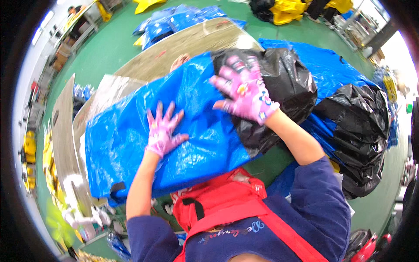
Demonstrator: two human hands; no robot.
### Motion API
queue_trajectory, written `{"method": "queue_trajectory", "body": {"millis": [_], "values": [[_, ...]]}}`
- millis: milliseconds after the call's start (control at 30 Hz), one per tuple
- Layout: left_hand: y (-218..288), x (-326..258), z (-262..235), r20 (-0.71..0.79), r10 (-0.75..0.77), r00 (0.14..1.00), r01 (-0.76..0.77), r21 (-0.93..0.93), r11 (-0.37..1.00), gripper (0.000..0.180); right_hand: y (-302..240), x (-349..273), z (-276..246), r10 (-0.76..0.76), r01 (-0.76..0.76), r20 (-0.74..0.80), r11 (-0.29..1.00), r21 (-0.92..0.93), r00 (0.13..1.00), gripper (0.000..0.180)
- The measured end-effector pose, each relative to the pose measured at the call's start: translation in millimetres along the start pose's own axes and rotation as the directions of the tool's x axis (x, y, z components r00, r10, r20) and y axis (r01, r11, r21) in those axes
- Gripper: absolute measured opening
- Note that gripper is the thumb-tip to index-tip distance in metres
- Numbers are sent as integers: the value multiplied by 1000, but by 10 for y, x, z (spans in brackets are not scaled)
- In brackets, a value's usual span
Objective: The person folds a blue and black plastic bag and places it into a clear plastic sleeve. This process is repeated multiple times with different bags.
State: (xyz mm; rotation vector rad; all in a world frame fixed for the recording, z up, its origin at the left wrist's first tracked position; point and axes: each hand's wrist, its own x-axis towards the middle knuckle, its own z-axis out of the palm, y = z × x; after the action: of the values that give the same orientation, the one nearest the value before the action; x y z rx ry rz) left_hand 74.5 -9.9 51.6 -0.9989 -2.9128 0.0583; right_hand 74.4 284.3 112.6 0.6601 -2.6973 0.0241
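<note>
A large blue plastic sheet bag [118,131] with a glossy black section [283,74] at its right end lies across the table in front of me. In a pink patterned glove, my left hand [163,131] rests on the blue part with its fingers spread. My right hand [245,89], gloved the same way, is spread over the seam where blue meets black; its fingertips are slightly blurred. Neither hand holds anything. Near the lower left corner of the blue part sits a short black strap [117,188].
To my right hangs another blue-and-black bag [355,131]. Beyond the wooden tabletop [183,43] blue bundles [179,22] lie on the green floor [113,48]. A second board [63,131] stands at left. A bright green fan [61,220] is at lower left, and yellow bundles [288,11] lie far off.
</note>
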Motion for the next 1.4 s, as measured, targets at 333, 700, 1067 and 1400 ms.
{"method": "queue_trajectory", "body": {"millis": [333,700,1067,1400], "values": [[-325,519,391,-125,-141,982,110,-227,968,40,1244,173,-114,571,-588,297,808,-38,765,33],[-154,1644,890,-110,-267,957,224,-302,927,72,3170,-621,781,354,-607,763,792,63,541,20],[-120,1733,1038,-152,-273,950,258,-115,959,72,3710,-2504,284,919,-940,-223,340,33,324,22],[-131,1714,1016,-146,-269,952,256,-103,961,67,2918,-797,404,674,-695,385,711,-107,630,51]]}}
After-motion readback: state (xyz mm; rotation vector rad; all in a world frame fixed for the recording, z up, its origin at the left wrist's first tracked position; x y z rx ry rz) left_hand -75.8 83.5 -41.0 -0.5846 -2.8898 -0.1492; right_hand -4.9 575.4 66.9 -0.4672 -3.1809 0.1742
